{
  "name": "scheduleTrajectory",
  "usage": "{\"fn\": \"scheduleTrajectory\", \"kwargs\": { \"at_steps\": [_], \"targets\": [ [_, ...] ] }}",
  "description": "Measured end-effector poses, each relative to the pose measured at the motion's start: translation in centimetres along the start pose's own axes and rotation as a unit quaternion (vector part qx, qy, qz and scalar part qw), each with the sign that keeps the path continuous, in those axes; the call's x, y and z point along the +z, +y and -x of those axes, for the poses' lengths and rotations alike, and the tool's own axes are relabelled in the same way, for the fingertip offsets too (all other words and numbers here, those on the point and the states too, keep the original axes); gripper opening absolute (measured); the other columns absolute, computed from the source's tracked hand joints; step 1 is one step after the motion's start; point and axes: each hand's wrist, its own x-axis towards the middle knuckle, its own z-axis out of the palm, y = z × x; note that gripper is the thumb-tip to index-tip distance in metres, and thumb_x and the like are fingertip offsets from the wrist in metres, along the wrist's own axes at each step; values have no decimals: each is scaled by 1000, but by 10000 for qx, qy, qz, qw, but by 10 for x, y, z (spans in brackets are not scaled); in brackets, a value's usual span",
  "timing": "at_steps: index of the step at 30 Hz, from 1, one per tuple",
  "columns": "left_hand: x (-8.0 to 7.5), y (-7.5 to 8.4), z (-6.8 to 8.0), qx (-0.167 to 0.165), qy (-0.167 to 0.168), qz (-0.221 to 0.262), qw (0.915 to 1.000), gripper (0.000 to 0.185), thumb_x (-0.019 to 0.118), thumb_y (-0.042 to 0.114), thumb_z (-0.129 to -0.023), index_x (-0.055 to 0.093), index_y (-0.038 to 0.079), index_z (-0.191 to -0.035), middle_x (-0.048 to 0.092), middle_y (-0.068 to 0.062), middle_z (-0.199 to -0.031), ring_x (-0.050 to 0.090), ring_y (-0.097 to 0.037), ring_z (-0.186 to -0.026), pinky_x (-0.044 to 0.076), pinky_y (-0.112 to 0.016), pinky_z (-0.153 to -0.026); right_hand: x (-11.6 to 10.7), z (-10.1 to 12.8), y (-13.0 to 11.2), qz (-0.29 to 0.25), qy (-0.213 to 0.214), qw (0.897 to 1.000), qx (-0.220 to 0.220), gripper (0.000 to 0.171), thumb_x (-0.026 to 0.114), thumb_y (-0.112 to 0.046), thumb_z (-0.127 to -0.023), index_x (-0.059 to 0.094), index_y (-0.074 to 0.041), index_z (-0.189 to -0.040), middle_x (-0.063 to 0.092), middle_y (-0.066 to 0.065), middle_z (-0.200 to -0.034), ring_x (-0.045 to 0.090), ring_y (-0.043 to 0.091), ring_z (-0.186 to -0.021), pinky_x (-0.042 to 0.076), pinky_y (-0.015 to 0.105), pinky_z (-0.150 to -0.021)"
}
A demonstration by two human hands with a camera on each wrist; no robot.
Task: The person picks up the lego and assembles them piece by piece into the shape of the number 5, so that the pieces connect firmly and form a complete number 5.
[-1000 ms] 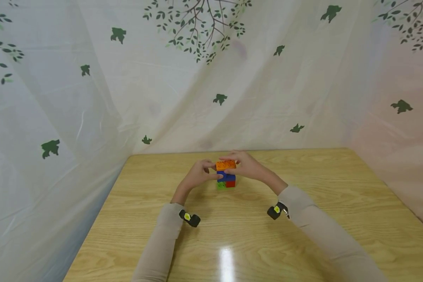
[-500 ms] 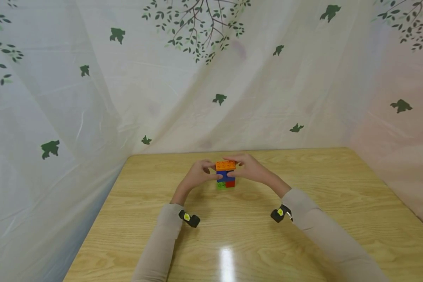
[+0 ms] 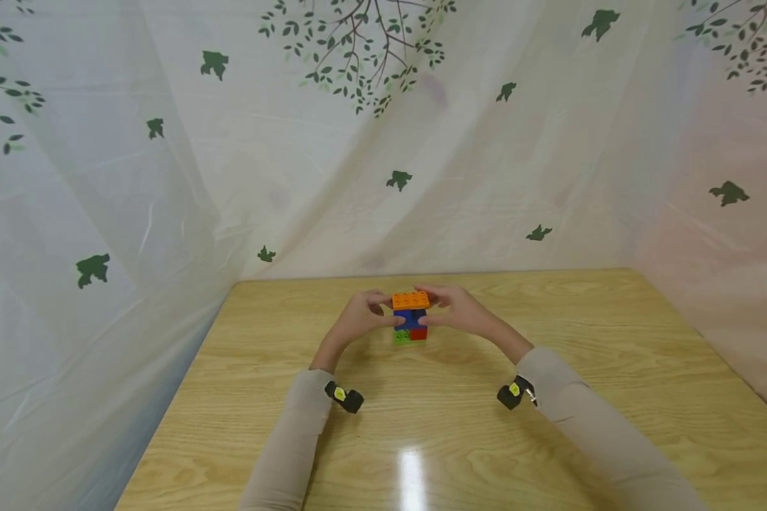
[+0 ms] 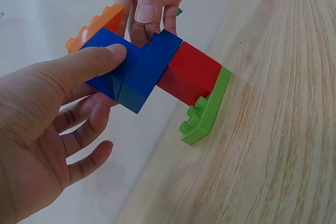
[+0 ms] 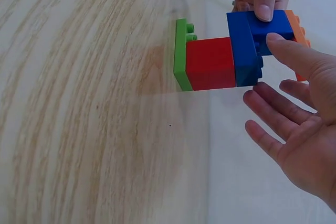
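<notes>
A small tower of toy building blocks stands upright near the table's far edge. Its base is a green plate (image 4: 207, 116), with a red block (image 5: 210, 64) on one half. Over that lies a long blue block (image 5: 243, 51), then a smaller blue block (image 4: 110, 56) set to the left. An orange plate (image 3: 410, 300) tops it, its right half jutting past the smaller blue block. My left hand (image 3: 358, 316) pinches that smaller blue block, thumb on the near face. My right hand (image 3: 457, 311) is by the tower's right side, thumb and fingers spread apart around the overhang.
The wooden table (image 3: 383, 411) extends toward me and to both sides. Behind it hangs a pale curtain (image 3: 319, 177) printed with leaves and birds. Black wrist cameras (image 3: 344, 397) sit on both forearms.
My right hand has drawn back to the right, its fingers leaving the orange plate's top and its thumb sliding off the front. The left hand and the tower stay in place.
</notes>
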Motion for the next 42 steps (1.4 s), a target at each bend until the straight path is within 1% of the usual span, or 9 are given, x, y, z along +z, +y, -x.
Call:
{"fn": "scheduleTrajectory", "kwargs": {
  "at_steps": [5, 12, 18, 20, 24, 29, 32, 35, 42],
  "targets": [
    [0, 0, 0, 8, 10, 55, 10000, 39, 83, 23, -87, 75, 8, -121, 73, -11, -111, 64, -19, -91, 54, -29, -82, 3, 3, 7, -282, -63, 9996, 4, 65, 79, -18, -91, 52, -3, -148, 65, 16, -138, 68, 31, -114, 49, 54, -104],
    [0, -1, 0, 5, 5, 156, 9999, 40, 84, 23, -86, 75, 8, -122, 73, -11, -113, 66, -20, -92, 56, -31, -84, 6, 8, 16, -588, -134, 9982, -20, 59, 78, -18, -91, 56, -3, -144, 66, 17, -135, 67, 31, -117, 49, 54, -104],
    [1, -2, 0, -3, -16, 297, 9996, 40, 84, 23, -85, 75, 8, -122, 75, -11, -113, 67, -17, -86, 57, -30, -80, 10, 10, 24, -934, -255, 9952, -156, 51, 76, -13, -93, 59, 0, -139, 68, 19, -131, 67, 33, -115, 50, 53, -103],
    [0, -2, 0, -21, -46, 358, 9993, 41, 84, 23, -85, 75, 9, -122, 75, -12, -113, 68, -15, -83, 57, -29, -78, 11, 11, 25, -1028, -275, 9943, -122, 49, 76, -12, -92, 61, 1, -137, 69, 20, -127, 66, 34, -114, 51, 53, -102],
    [0, -2, 0, -77, -116, 446, 9989, 44, 85, 24, -85, 74, 9, -125, 76, -13, -113, 69, -14, -80, 58, -28, -75, 14, 14, 25, -1284, -347, 9911, -44, 49, 74, -8, -93, 59, 4, -138, 69, 23, -125, 66, 35, -114, 54, 44, -100],
    [-2, -3, 2, -175, -169, 508, 9984, 48, 85, 23, -84, 72, 7, -128, 76, -14, -113, 70, -15, -80, 58, -28, -75, 16, 17, 24, -1498, -444, 9877, 56, 53, 72, -3, -93, 54, 7, -142, 66, 27, -129, 67, 38, -114, 57, 31, -92],
    [-3, -4, 2, -217, -167, 521, 9983, 51, 86, 23, -84, 71, 5, -129, 76, -13, -114, 70, -15, -81, 58, -28, -76, 18, 18, 25, -1516, -470, 9872, 153, 53, 72, -2, -93, 54, 7, -142, 65, 28, -131, 68, 40, -112, 58, 31, -91],
    [-4, -4, 3, -225, -158, 505, 9983, 52, 86, 24, -83, 70, 4, -129, 76, -12, -114, 70, -15, -82, 58, -28, -76, 20, 17, 26, -1494, -481, 9874, 217, 53, 72, -1, -93, 54, 8, -142, 64, 28, -133, 68, 42, -112, 58, 35, -92],
    [-6, -6, 2, -261, -118, 586, 9979, 48, 87, 26, -83, 73, 7, -125, 77, -10, -112, 68, -16, -83, 57, -28, -77, 23, 15, 30, -1593, -419, 9857, 365, 53, 72, -3, -94, 53, 8, -142, 63, 29, -134, 68, 41, -114, 59, 36, -91]
  ]
}}
